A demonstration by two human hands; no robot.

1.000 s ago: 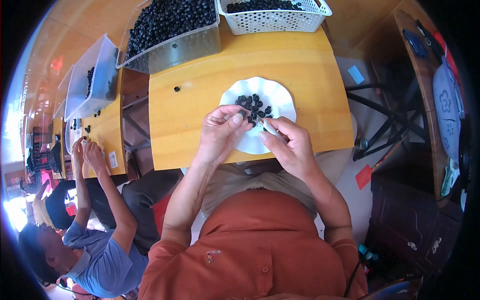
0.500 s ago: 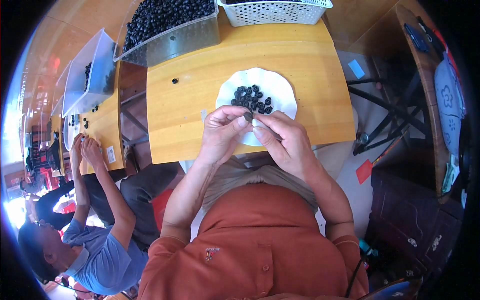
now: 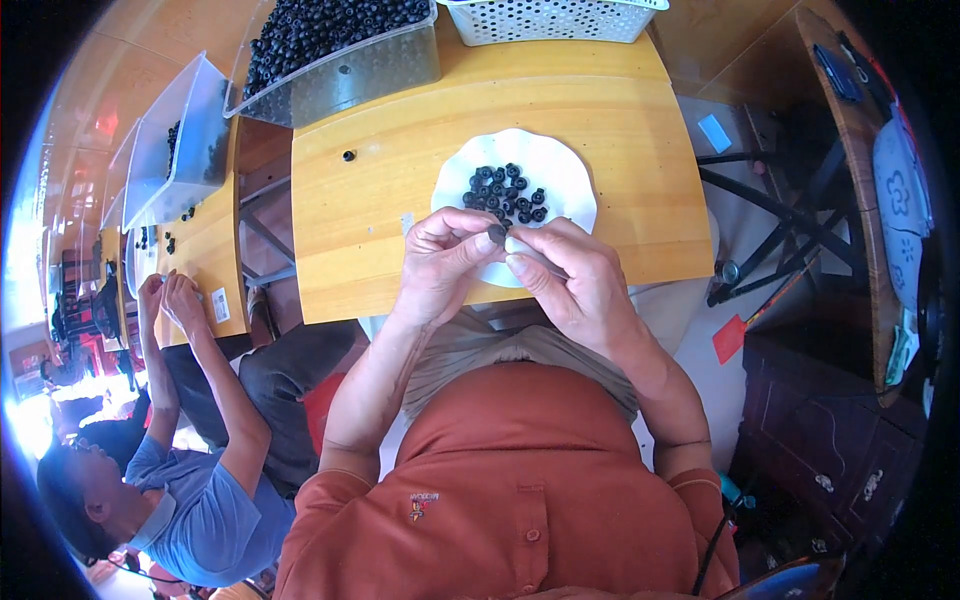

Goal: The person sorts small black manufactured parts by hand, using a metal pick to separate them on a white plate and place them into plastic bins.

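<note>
Over the near edge of a white scalloped plate [image 3: 572,180], my two hands meet fingertip to fingertip. My left hand [image 3: 436,268] pinches a small black ring-shaped part [image 3: 497,234] between thumb and fingers. My right hand [image 3: 572,280] is closed in a pinch right beside that part; whatever lies between its fingertips is too small and covered to make out. Just beyond my fingers, several like black parts [image 3: 500,185] lie loosely on the plate.
One black part [image 3: 349,156] lies alone on the wooden table [image 3: 380,200]. A clear bin [image 3: 370,85] heaped with black parts and a white perforated basket [image 3: 550,22] stand at the back. At left, a co-worker [image 3: 205,500] handles small things at another table; a wooden shelf [image 3: 850,180] is at right.
My hands keep the same pinch around the black part, with only slight finger movement. The whole view has shifted a little.
</note>
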